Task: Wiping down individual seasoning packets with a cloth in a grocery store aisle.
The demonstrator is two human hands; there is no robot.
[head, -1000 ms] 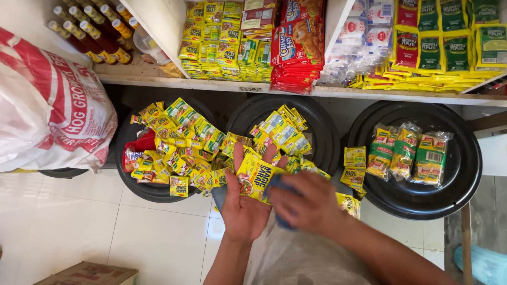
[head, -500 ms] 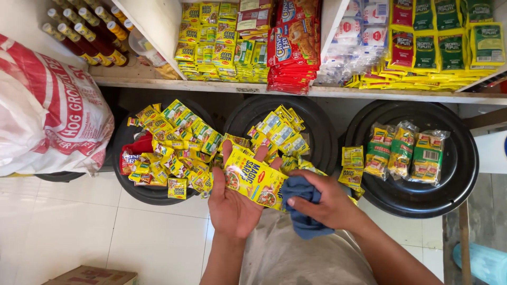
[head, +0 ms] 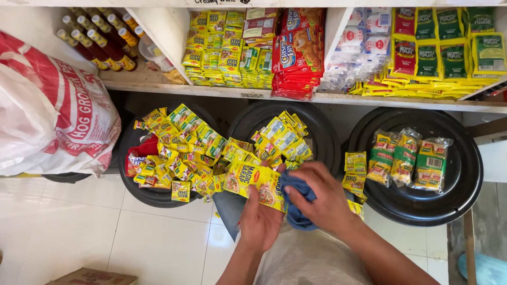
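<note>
Yellow sachet strip (head: 257, 182) under left-hand fingers (head: 252, 198) — blue cloth (head: 293, 203) beside.

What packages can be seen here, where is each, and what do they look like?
Yellow sachet strip: held in left hand.
Blue cloth: in right hand.
Yellow sachets: heaped on left black basin.
Green-yellow packs: on right black basin.
Red packets: stacked on shelf.
White-red sack: far left.

Head view: both forearms bare, no sleeves in frame. Left hand (head: 260, 224) and right hand (head: 322, 203) bare, no gloves. At 6 o'clock, pale grey-beige garment (head: 309, 261) over lap.
</note>
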